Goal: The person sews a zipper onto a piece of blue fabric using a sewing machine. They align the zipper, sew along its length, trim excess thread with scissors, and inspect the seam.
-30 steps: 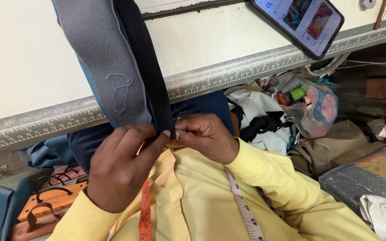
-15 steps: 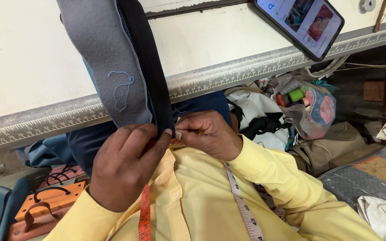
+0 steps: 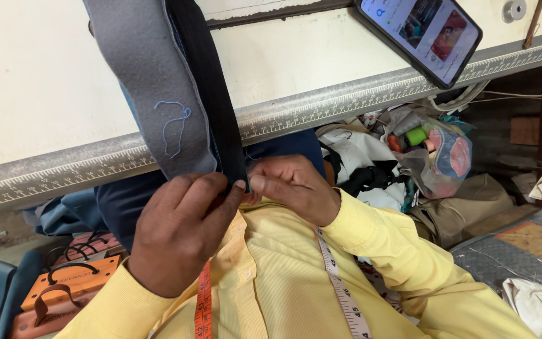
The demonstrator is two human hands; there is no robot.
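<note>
Nearest: yellow shirt (image 3: 271,295), fine ribbed weave, buttoned placket. One measuring tape (image 3: 340,289) draped round the neck, two ends showing — one orange, one whitish, both flat and printed with marks.

Two hands, both bare, yellow cuffs at the wrists. Left hand (image 3: 180,232): fingers curled together, thumb and forefinger pinching the lower edge of the black strip (image 3: 211,94). Right hand (image 3: 293,185): fingers bunched tight, fingertips pressed on the same edge, meeting the left thumb. Whether anything thin is held between them cannot be told.

Garment piece hangs off the table edge down to the hands. Three layers visible: grey felt-like panel (image 3: 145,81), matte, with a loose loop of light blue thread (image 3: 174,122) stitched on it; the narrow black strip alongside, ribbed; dark blue cloth (image 3: 133,201) behind and below.

Left, low: two orange blocks (image 3: 73,289) with black metal loops lying on them.

Table (image 3: 32,94): pale, smooth top, grey edge engraved as a ruler.

Right, beyond the edge: heap of fabric scraps; one clear plastic bag (image 3: 443,157) with coloured thread spools, count unclear.

Farthest: one phone (image 3: 425,34), black-rimmed, screen lit, lying at an angle on the table.
</note>
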